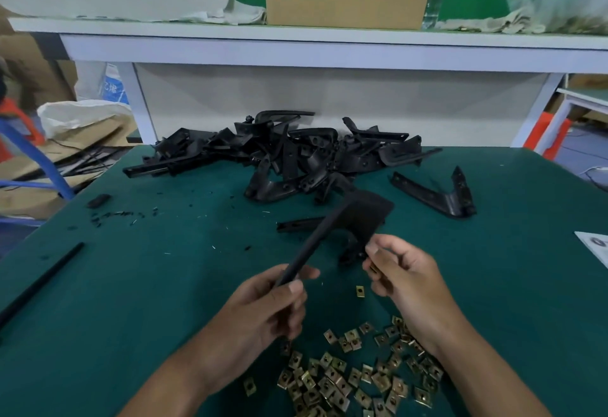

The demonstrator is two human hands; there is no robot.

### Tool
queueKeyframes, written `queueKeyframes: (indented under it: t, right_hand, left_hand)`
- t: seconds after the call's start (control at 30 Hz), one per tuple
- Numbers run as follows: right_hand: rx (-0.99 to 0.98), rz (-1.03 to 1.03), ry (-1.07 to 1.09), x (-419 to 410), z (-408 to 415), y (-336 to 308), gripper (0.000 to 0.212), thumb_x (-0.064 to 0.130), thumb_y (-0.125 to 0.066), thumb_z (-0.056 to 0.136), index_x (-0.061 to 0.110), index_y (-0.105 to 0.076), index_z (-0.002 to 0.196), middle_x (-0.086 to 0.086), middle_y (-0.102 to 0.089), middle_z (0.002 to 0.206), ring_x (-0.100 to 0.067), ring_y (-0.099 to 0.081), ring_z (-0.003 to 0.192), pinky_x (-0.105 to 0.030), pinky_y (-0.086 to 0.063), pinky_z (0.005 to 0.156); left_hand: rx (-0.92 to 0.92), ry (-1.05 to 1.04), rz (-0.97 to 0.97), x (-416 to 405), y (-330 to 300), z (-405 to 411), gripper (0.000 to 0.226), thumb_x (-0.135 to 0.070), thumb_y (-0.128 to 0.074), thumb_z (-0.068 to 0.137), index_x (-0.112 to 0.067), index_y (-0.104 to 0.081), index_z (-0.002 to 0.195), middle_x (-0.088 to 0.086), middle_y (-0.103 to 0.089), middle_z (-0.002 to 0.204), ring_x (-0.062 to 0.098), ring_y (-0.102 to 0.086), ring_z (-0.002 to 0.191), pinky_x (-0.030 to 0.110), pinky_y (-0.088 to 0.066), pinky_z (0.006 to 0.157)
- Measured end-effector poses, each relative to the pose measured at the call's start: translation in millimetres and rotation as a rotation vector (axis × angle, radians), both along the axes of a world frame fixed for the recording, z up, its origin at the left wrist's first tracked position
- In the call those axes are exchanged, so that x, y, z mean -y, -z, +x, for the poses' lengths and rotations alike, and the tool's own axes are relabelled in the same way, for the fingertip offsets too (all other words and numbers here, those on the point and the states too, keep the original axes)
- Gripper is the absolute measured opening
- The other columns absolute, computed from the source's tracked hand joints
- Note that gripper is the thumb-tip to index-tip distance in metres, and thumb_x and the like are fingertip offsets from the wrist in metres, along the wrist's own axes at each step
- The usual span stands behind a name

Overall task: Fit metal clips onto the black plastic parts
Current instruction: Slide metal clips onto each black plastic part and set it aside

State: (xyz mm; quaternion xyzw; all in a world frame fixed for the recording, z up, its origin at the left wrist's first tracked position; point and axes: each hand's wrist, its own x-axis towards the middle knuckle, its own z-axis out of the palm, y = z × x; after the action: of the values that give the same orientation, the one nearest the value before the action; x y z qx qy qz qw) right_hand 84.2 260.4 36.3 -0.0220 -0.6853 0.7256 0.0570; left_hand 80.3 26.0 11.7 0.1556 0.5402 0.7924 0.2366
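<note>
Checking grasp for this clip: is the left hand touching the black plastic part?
Touching. The head view shows the left hand with its fingers and thumb wrapped round the long arm of the black plastic part.

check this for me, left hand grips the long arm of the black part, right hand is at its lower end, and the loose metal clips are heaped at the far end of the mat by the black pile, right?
One slip: the head view shows the metal clips heaped at the near edge, between the forearms, not by the black pile. The left hand does grip the black part; the right hand is at its lower end.

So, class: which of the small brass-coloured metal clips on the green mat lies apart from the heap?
The single brass-coloured clip lying alone between the left hand and right hand; all others sit heaped nearer the person.
</note>
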Motion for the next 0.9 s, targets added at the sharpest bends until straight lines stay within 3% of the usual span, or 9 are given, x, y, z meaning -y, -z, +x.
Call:
queueKeyframes:
  t: [0.13, 0.2, 0.23, 0.33, 0.47, 0.63, 0.73, 0.83, 0.9]
  right_hand:
    - [0.051, -0.147, -0.053, 2.2, 0.0, 2.2, 0.03, 0.035, -0.07, 0.079, 0.018, -0.077, 0.103, 0.007, -0.06, 0.068, -0.005, -0.051, 0.063, -0.024, -0.043, 0.053]
    - [0.077, -0.239, -0.101, 3.0, 0.4, 0.5, 0.023, 0.033, -0.073, 0.077, 0.021, -0.081, 0.094, 0.005, -0.06, 0.068, -0.004, -0.05, 0.059, -0.021, -0.043, 0.051]
    - [0.089, -0.275, -0.121, 2.9, 0.7, -1.0, 0.018, 0.033, -0.074, 0.076, 0.022, -0.082, 0.087, 0.004, -0.059, 0.067, -0.005, -0.049, 0.057, -0.019, -0.043, 0.051]
    - [0.116, -0.372, -0.18, 1.3, 1.7, -4.6, 0.008, 0.029, -0.075, 0.074, 0.022, -0.079, 0.071, 0.003, -0.056, 0.065, -0.005, -0.045, 0.052, -0.018, -0.042, 0.048]
    - [0.149, -0.381, -0.292, 3.1, 5.4, -6.0, 0.013, 0.024, -0.074, 0.079, 0.022, -0.074, 0.066, 0.002, -0.055, 0.062, -0.006, -0.044, 0.051, -0.02, -0.041, 0.048]
    - [0.134, -0.313, -0.378, 12.4, 10.9, -4.0, 0.01, 0.021, -0.074, 0.083, 0.018, -0.076, 0.074, 0.001, -0.058, 0.064, -0.008, -0.046, 0.053, -0.022, -0.043, 0.052]
    - [0.153, -0.268, -0.401, 16.6, 13.3, -3.4, 0.009, 0.026, -0.077, 0.078, 0.018, -0.075, 0.074, 0.004, -0.058, 0.062, -0.007, -0.045, 0.053, -0.022, -0.043, 0.053]
    - [0.184, -0.279, -0.426, 17.0, 15.0, -3.5, 0.012, 0.028, -0.082, 0.08, 0.021, -0.075, 0.073, 0.007, -0.056, 0.06, -0.006, -0.045, 0.052, -0.02, -0.042, 0.051]
    - [0.211, -0.353, -0.406, 15.9, 14.1, -3.4, 0.011, 0.029, -0.084, 0.076, 0.019, -0.079, 0.079, 0.006, -0.056, 0.061, -0.005, -0.046, 0.051, -0.02, -0.043, 0.05]
  left_hand:
    - [-0.205, -0.225, -0.356, -0.2, -0.3, -1.2, 0.057, -0.066, -0.052, 0.09, -0.018, -0.073, 0.112, -0.009, -0.056, 0.083, 0.005, -0.055, 0.081, 0.023, -0.04, 0.077]
    - [-0.332, -0.244, -0.513, 0.0, 3.9, 0.6, 0.065, -0.068, -0.041, 0.095, -0.007, -0.063, 0.094, -0.019, -0.069, 0.097, -0.008, -0.059, 0.108, 0.02, -0.035, 0.089]
    - [-0.365, -0.253, -0.548, -0.2, 3.8, 2.4, 0.059, -0.067, -0.039, 0.096, -0.013, -0.06, 0.089, -0.018, -0.071, 0.107, -0.01, -0.056, 0.116, 0.018, -0.034, 0.091]
    - [-0.483, -0.377, -0.628, 1.7, -0.3, 3.9, 0.039, -0.071, -0.041, 0.093, -0.041, -0.064, 0.1, -0.002, -0.069, 0.098, 0.013, -0.063, 0.088, 0.025, -0.041, 0.072]
    - [-0.563, -0.574, -0.658, 0.9, -1.6, 1.8, 0.02, -0.05, -0.054, 0.095, -0.047, -0.06, 0.113, -0.016, -0.07, 0.094, 0.009, -0.063, 0.081, 0.018, -0.045, 0.06]
    - [-0.523, -0.668, -0.717, -5.5, 5.5, -0.3, 0.022, -0.034, -0.055, 0.1, -0.049, -0.053, 0.116, -0.029, -0.063, 0.098, 0.005, -0.062, 0.084, 0.019, -0.047, 0.062]
    - [-0.585, -0.713, -0.672, -6.3, 1.5, 3.0, 0.042, -0.045, -0.061, 0.093, -0.05, -0.043, 0.131, -0.039, -0.057, 0.113, -0.008, -0.058, 0.106, 0.013, -0.045, 0.081]
    - [-0.609, -0.639, -0.501, -1.3, 0.5, 4.4, 0.056, -0.052, -0.058, 0.096, -0.048, -0.034, 0.146, -0.02, -0.068, 0.116, 0.009, -0.07, 0.097, 0.025, -0.053, 0.079]
    - [-0.477, -0.479, -0.328, 2.6, -4.3, 3.8, 0.058, -0.036, -0.057, 0.1, -0.056, -0.031, 0.148, -0.005, -0.073, 0.117, 0.025, -0.074, 0.082, 0.034, -0.059, 0.068]
